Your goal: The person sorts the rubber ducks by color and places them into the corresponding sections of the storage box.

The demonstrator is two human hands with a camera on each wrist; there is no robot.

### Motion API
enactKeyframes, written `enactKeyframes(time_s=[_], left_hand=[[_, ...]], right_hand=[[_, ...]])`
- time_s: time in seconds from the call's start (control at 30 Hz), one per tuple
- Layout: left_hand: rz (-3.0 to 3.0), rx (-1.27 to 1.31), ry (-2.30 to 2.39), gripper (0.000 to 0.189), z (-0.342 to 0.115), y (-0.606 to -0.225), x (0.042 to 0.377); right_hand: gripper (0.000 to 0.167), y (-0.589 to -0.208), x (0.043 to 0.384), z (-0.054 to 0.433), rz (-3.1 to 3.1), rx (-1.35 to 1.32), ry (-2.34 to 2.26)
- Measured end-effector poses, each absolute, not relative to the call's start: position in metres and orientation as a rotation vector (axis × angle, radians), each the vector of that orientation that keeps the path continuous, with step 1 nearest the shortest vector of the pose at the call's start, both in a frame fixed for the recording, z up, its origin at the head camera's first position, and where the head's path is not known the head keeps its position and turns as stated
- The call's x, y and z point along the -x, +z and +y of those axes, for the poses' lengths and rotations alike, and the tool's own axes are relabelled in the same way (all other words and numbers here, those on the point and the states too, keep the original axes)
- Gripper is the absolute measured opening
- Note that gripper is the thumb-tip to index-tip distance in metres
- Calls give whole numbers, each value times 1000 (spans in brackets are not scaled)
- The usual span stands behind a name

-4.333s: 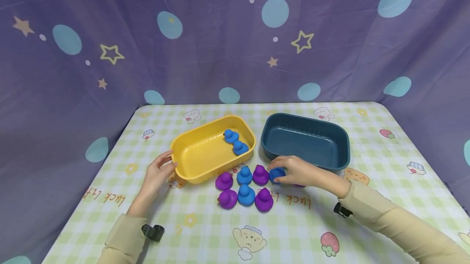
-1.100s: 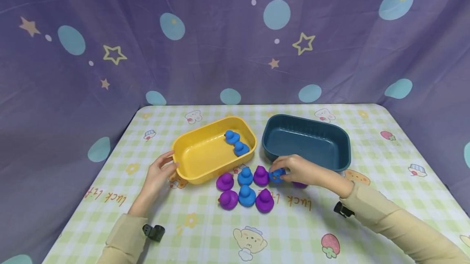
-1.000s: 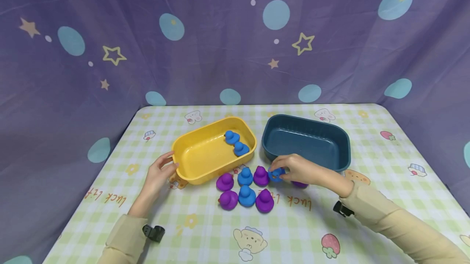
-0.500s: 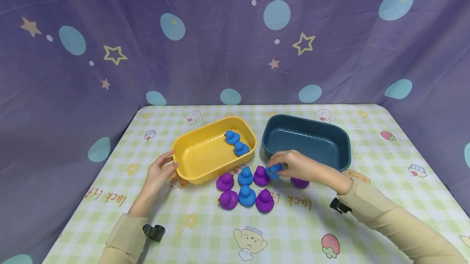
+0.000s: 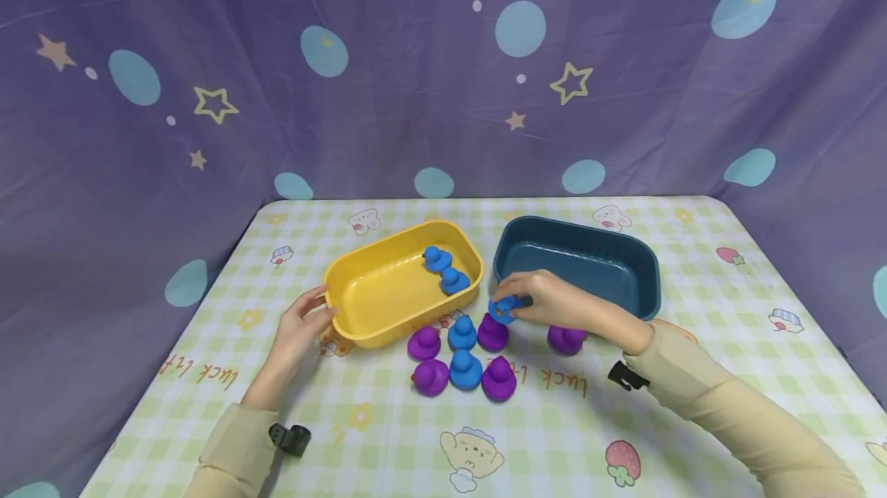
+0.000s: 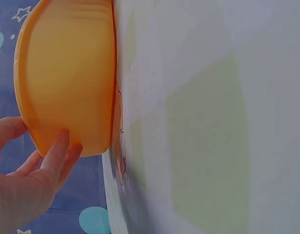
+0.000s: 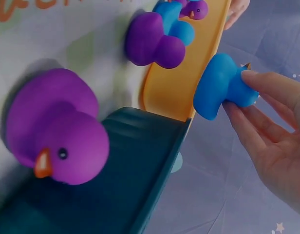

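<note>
In the head view my right hand (image 5: 543, 300) pinches a blue rubber duck (image 5: 503, 309) by its head, lifted above the row of ducks. The right wrist view shows this duck (image 7: 215, 85) off the table between thumb and fingers. My left hand (image 5: 299, 329) holds the left end of the yellow tub (image 5: 360, 332), fingers against its outer wall (image 6: 67, 73). Two blue ducks (image 5: 453, 280) sit inside the tub at its right end. On the cloth in front lie purple ducks (image 5: 499, 379) and two blue ducks (image 5: 465, 369), with a purple duck (image 5: 567, 339) apart to the right.
A dark teal tub (image 5: 647, 290) stands right of the yellow one, close behind my right hand; its near wall is partly covered by the hand. A checked cloth (image 5: 333, 452) covers the table, and a purple curtain (image 5: 416, 98) hangs behind it.
My right hand has lifted the blue duck out of the row and carried it up and leftward, uncovering the purple duck on the right. The left hand stays on the yellow tub.
</note>
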State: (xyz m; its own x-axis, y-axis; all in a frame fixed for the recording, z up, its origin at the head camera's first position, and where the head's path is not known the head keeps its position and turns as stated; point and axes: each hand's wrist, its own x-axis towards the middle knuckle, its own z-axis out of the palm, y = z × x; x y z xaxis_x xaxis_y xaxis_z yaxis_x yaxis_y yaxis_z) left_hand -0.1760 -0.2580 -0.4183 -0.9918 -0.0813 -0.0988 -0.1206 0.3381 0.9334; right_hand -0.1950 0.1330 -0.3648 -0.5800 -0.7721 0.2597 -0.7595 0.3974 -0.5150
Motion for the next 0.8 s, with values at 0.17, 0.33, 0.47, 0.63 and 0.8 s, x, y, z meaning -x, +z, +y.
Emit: enactKeyframes(time_s=[0.17, 0.33, 0.47, 0.63, 0.8], left_hand=[[2539, 207, 1764, 54, -257, -417, 176], [2543, 216, 1743, 54, -256, -414, 176], [2549, 221, 1731, 54, -257, -414, 176], [2545, 209, 1737, 54, -257, -415, 175], [2540, 204, 1750, 54, -257, -415, 175]], right_hand=[[26, -361, 199, 129, 2627, 1448, -937], [25, -357, 203, 124, 2620, 1465, -956], [26, -354, 207, 119, 2610, 1483, -976], [27, -351, 212, 113, 2608, 1482, -975], [26, -349, 217, 106, 2595, 1474, -975]])
